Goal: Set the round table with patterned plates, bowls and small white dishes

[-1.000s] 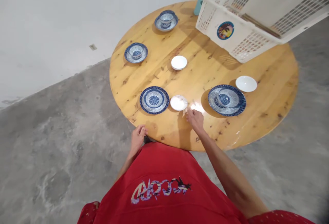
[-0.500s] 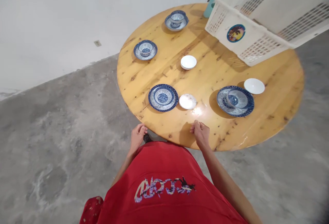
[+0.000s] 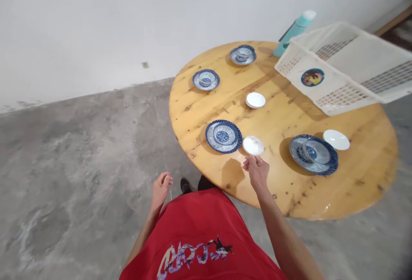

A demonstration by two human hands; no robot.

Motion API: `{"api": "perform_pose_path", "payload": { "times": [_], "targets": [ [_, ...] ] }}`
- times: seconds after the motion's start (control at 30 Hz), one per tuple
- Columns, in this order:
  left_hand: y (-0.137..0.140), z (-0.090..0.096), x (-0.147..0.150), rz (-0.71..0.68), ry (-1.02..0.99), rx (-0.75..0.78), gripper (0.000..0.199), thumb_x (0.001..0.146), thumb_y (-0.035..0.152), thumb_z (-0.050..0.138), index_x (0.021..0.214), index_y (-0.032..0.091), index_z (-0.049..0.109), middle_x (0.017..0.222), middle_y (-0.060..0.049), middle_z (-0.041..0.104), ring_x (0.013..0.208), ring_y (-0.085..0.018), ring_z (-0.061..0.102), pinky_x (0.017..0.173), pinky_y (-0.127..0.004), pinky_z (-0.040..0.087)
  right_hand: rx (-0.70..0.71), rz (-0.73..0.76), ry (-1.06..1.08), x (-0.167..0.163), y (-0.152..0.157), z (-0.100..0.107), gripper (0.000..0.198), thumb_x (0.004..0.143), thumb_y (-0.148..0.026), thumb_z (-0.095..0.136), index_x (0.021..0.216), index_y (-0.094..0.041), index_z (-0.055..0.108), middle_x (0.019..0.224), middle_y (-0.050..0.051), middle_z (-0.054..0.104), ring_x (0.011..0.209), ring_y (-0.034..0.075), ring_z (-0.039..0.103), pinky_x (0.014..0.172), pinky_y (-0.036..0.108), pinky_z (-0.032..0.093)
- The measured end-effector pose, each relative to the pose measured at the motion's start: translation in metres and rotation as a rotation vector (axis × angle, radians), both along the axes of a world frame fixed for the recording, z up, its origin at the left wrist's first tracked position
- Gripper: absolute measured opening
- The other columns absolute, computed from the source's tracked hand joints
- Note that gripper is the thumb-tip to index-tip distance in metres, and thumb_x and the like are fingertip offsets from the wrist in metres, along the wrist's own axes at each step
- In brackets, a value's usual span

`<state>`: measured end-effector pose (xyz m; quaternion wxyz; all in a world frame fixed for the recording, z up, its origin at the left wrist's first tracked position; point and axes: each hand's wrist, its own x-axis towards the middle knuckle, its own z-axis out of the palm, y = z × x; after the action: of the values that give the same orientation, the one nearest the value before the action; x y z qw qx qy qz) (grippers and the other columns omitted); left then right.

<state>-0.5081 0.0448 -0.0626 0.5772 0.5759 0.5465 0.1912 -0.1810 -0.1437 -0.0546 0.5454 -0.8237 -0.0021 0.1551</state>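
Note:
Off the table's left front edge, my left hand (image 3: pixel 162 187) hangs over the floor with fingers loosely curled and nothing seen in them. My right hand (image 3: pixel 256 170) is closed just above the tabletop, its fingers bent inward and nothing visible in them. Right by its knuckles is a small white dish (image 3: pixel 253 145). Beside that dish lies a blue-and-white plate (image 3: pixel 210 143) bearing a matching bowl (image 3: pixel 222 136). Another patterned plate (image 3: pixel 331 169) with a bowl (image 3: pixel 317 150) stands to the right, and a white dish (image 3: pixel 336 139) touches its far side.
The round wooden table (image 3: pixel 193 117) also holds two patterned settings (image 3: pixel 206 79) at the back left and stacked white dishes (image 3: pixel 255 100) in the middle. A white plastic basket (image 3: pixel 312 95) and a turquoise bottle (image 3: pixel 291 35) stand at the back, near the wall.
The view has tilted up and shifted left, so the table appears lower and further right. My left hand has drawn away from the table edge; my right hand is closer to the small white dish.

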Motion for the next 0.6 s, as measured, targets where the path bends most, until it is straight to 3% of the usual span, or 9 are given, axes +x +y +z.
{"api": "perform_pose_path", "payload": {
  "times": [0.13, 0.27, 0.43, 0.6],
  "targets": [
    [0.004, -0.002, -0.019, 0.085, 0.010, -0.026, 0.049, 0.073, 0.060, 0.062, 0.096, 0.017, 0.068, 0.080, -0.007, 0.074, 0.067, -0.018, 0.069, 0.066, -0.031, 0.054, 0.007, 0.010, -0.003, 0.006, 0.022, 0.003, 0.030, 0.077, -0.046, 0.062, 0.074, -0.017, 0.066, 0.061, 0.003, 0.064, 0.050, 0.017, 0.059, 0.051, 0.028, 0.049],
    [0.011, 0.000, -0.019, 0.094, 0.015, -0.001, 0.051, 0.076, 0.063, 0.061, 0.097, 0.018, 0.068, 0.082, -0.007, 0.074, 0.068, -0.018, 0.069, 0.069, -0.032, 0.055, 0.028, 0.020, -0.056, 0.027, 0.045, 0.011, 0.024, 0.079, -0.038, 0.060, 0.079, -0.016, 0.067, 0.061, 0.003, 0.065, 0.050, 0.016, 0.059, 0.050, 0.026, 0.048],
    [0.033, 0.003, -0.014, 0.063, 0.034, 0.040, 0.053, 0.078, 0.065, 0.059, 0.099, 0.017, 0.068, 0.084, -0.008, 0.075, 0.071, -0.020, 0.070, 0.070, -0.033, 0.056, -0.018, -0.043, -0.130, 0.091, 0.074, 0.027, 0.015, 0.079, -0.024, 0.057, 0.080, -0.015, 0.067, 0.064, 0.004, 0.066, 0.050, 0.013, 0.059, 0.045, 0.020, 0.045],
    [0.080, 0.000, -0.012, 0.045, 0.089, 0.068, 0.055, 0.076, 0.065, 0.058, 0.100, 0.016, 0.068, 0.086, -0.010, 0.076, 0.073, -0.022, 0.071, 0.073, -0.036, 0.057, -0.143, -0.106, -0.081, 0.154, 0.105, 0.027, 0.012, 0.086, -0.018, 0.056, 0.077, -0.014, 0.063, 0.071, 0.006, 0.068, 0.052, 0.011, 0.061, 0.044, 0.016, 0.046]
  ]
}}
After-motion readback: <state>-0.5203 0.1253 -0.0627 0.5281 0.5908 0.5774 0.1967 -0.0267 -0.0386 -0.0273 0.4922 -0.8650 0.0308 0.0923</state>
